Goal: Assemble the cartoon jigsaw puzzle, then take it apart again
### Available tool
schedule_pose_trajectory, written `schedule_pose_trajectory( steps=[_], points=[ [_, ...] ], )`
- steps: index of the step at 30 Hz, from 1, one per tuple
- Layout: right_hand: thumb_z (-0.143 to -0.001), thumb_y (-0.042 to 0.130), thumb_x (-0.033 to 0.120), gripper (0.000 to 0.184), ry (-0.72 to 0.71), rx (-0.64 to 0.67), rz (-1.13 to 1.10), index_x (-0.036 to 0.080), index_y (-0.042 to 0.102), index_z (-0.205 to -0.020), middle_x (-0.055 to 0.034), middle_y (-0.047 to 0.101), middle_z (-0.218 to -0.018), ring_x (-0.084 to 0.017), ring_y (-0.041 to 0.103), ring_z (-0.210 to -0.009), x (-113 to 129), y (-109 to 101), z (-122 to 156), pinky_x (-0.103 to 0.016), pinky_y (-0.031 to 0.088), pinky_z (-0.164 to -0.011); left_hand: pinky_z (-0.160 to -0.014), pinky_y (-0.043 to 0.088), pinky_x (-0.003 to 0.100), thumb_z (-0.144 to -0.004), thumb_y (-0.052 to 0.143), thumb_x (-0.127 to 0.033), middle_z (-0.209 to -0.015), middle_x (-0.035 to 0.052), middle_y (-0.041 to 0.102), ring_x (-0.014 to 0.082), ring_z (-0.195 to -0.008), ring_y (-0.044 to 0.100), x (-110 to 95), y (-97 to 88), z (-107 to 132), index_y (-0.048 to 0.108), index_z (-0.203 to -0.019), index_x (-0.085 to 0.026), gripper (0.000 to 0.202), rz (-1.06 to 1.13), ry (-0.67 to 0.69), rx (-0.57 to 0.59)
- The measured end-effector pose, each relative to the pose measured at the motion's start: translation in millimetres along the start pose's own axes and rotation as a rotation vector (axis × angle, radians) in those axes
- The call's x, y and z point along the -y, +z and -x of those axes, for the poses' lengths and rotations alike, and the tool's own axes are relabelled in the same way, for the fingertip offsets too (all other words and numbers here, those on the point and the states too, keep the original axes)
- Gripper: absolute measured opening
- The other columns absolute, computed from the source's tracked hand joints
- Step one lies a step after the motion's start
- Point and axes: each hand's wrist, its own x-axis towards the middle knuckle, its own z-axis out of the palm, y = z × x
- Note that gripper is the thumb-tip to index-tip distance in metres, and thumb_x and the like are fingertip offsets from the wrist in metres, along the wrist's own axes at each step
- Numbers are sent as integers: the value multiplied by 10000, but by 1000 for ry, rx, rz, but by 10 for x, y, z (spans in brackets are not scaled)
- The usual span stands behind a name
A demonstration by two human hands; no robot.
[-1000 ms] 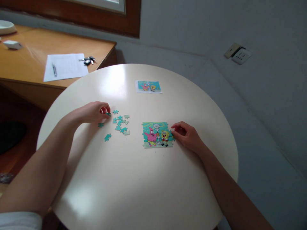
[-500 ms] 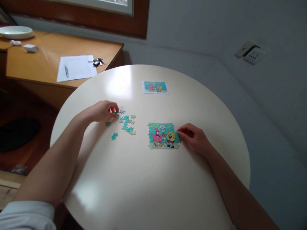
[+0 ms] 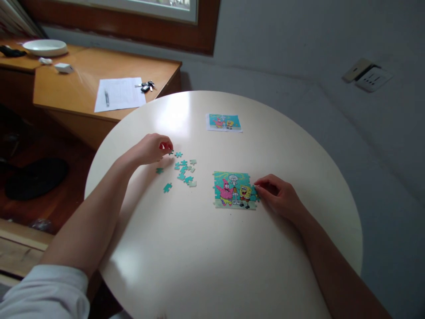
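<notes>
Head view: the teal, knobbly-sided puzzle (image 3: 235, 190) shows three cartoon figures.

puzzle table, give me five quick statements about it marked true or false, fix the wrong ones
1. The right hand is at the right edge of the joined puzzle. True.
2. The left hand is by the loose pieces. True.
3. The loose pieces lie to the right of the joined puzzle. False: they lie to its left.
4. The printed picture lies on the round table. True.
5. The keys are on the round table. False: they are on the wooden desk.
</notes>
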Motion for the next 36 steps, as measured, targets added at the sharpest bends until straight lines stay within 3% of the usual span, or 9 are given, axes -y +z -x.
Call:
schedule_pose_trajectory(
  steps=[7,12,20,36],
  points=[
    [-743,663,393,171,-17,5,22,228,667,-790,-23,652,-731,-157,582,-641,-20,-7,0,-296,486,-598,-744,490,316,-741,569,-276,-812,76,702,194,-779,631,-83,-26,20,710,-801,-169,187,193,-3,-248],
    [-760,642,399,194,-22,15,67,208,655,-788,-29,652,-747,-155,588,-660,-9,-21,0,-286,495,-617,-686,512,299,-705,616,-210,-744,59,699,175,-733,640,-112,-20,14,677,-700,-186,66,421,-4,-361],
    [-767,629,394,191,-31,24,80,206,649,-794,-32,649,-748,-158,591,-660,-14,-25,-1,-290,500,-619,-561,490,267,-666,667,-147,-616,29,633,141,-602,622,-128,14,21,617,-651,-163,54,613,-1,-300],
    [-756,628,366,173,-20,6,59,198,649,-790,-31,648,-740,-156,589,-653,-10,-4,2,-280,481,-597,-612,503,257,-674,654,-188,-633,37,644,133,-633,630,-126,96,-11,605,-662,-136,73,642,99,-215]
  ],
)
